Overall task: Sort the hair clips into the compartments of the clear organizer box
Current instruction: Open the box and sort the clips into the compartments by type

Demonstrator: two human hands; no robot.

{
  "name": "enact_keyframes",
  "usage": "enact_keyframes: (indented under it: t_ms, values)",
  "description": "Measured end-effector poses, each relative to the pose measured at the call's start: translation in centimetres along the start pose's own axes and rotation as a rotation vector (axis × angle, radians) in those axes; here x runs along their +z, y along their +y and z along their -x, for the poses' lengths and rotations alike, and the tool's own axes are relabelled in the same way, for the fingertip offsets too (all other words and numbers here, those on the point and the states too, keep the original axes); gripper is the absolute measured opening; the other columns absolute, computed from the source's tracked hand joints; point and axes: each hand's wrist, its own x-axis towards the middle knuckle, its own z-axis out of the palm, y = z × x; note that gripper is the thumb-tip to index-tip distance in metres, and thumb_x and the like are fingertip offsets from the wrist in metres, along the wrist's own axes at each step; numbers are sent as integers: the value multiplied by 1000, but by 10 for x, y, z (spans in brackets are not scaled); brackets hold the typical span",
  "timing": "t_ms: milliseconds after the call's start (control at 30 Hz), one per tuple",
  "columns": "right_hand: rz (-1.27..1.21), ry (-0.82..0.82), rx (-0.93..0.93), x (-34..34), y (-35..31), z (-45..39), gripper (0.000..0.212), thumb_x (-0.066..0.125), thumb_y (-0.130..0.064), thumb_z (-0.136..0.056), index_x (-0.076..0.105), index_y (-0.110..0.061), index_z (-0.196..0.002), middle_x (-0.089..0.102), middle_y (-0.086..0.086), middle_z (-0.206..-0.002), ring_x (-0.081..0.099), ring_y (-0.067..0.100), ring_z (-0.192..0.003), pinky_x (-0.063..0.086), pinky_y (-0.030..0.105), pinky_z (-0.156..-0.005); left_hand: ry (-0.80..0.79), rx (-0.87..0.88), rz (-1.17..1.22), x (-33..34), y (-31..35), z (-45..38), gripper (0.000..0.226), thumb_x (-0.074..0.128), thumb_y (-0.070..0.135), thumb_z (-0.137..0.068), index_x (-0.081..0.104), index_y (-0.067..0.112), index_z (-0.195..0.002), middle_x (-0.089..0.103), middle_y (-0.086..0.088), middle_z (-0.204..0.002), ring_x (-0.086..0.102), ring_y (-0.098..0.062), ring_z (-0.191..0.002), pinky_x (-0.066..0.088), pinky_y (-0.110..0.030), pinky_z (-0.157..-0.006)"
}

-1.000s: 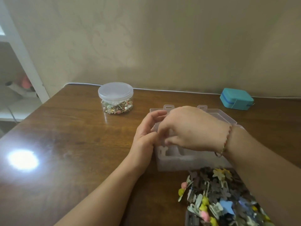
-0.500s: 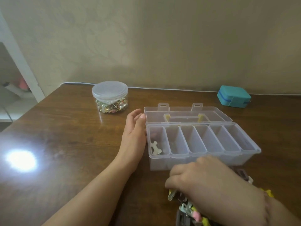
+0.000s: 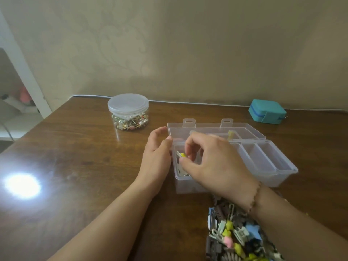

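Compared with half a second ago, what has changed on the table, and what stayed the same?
The right hand left the pile of hair clips and came up over the leftmost compartment of the clear organizer box, now pinching a yellow clip. The left hand still rests against the box's left end. The round jar, the teal case and the open lid are unchanged.

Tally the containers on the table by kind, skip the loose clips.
Clear organizer box: 1
Round lidded jar: 1
Teal case: 1
Total: 3
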Motion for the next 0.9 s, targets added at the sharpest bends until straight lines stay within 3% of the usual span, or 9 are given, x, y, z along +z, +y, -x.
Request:
enact_keyframes:
  t_ms: [100,233,367,467,567,633,700,733,900]
  values:
    - [60,-40,-66,0,-2,1,14,63,-39,-84,56,-30,-75,54,-17,-72,48,3,-78,37,23,-69,-2,0,12,1,2,1,26,51,21,-99,57,38,-119,72,-2,-117,72,-21,-103,54,-53,-97]
    - [1,-105,-172,-34,1,7,16,59,-42,-86,64,-30,-78,61,-19,-75,53,2,-80,41,16,-68,-6,17,23,1,2,2,28,51,20,-100,56,33,-124,73,-3,-116,73,-20,-99,56,-51,-93]
    - [71,-380,-327,-62,8,31,8,67,-32,-84,69,-38,-91,63,-27,-79,59,-8,-75,48,11,-64,-10,18,23,1,1,1,30,50,22,-100,55,32,-128,73,-4,-117,74,-20,-98,56,-49,-93]
    - [239,-556,-423,-57,10,46,21,67,-37,-81,67,-43,-101,68,-26,-95,65,-5,-82,57,26,-64,-12,21,19,1,0,0,31,48,20,-103,53,29,-132,74,-2,-114,75,-15,-93,59,-40,-87]
    - [391,-659,-392,-40,9,51,28,57,-37,-90,60,-42,-118,58,-21,-122,64,16,-96,50,36,-74,-18,17,22,1,1,1,29,48,19,-103,54,30,-129,74,-1,-113,75,-15,-93,59,-42,-87]
    - [467,-683,-377,-32,13,54,30,75,-42,-73,67,-42,-102,62,-20,-109,65,20,-71,43,32,-56,-16,12,10,1,2,1,28,48,19,-103,54,33,-126,73,-1,-116,75,-15,-95,58,-44,-90]
    - [519,-572,-403,-26,21,57,37,88,-43,-39,69,-40,-70,64,-21,-82,53,16,-40,34,26,-36,-12,12,4,1,2,1,27,48,19,-103,55,34,-124,72,-1,-116,74,-15,-95,58,-45,-91]
    - [537,-530,-413,-23,23,57,37,89,-40,-36,67,-38,-65,63,-21,-76,49,15,-35,33,25,-31,-12,12,4,1,2,1,27,48,19,-103,55,34,-125,72,-2,-117,74,-15,-96,58,-46,-92]
    - [368,-449,-486,-23,20,58,5,69,-35,-73,66,-36,-77,63,-19,-81,58,10,-48,45,29,-37,1,7,11,1,3,2,28,49,20,-102,55,32,-127,71,-3,-119,73,-19,-100,56,-48,-94]
